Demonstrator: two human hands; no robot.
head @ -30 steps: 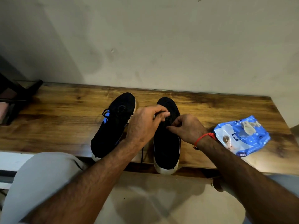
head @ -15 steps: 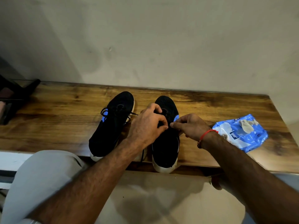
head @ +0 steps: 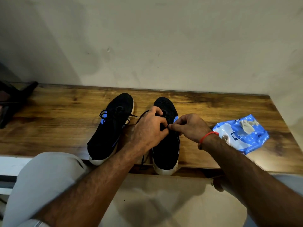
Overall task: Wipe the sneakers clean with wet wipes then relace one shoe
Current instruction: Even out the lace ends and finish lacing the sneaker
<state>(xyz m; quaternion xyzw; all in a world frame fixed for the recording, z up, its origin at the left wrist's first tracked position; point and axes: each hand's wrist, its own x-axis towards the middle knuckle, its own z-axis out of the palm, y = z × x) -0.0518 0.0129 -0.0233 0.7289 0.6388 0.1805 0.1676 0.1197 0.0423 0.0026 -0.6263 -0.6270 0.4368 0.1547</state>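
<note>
Wipes pack (head: 241, 134) rt of hands, beside shoe (head: 165, 149).

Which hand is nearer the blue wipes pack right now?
Right. The right hand works at the right sneaker, just left of the wipes pack; the left hand is farther, across that sneaker.

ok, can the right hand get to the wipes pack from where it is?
Probably yes. The wipes pack lies on the bench just right of the right hand, nothing between them. But that hand is pinching the lace on the right sneaker, so it must let go first.
</note>
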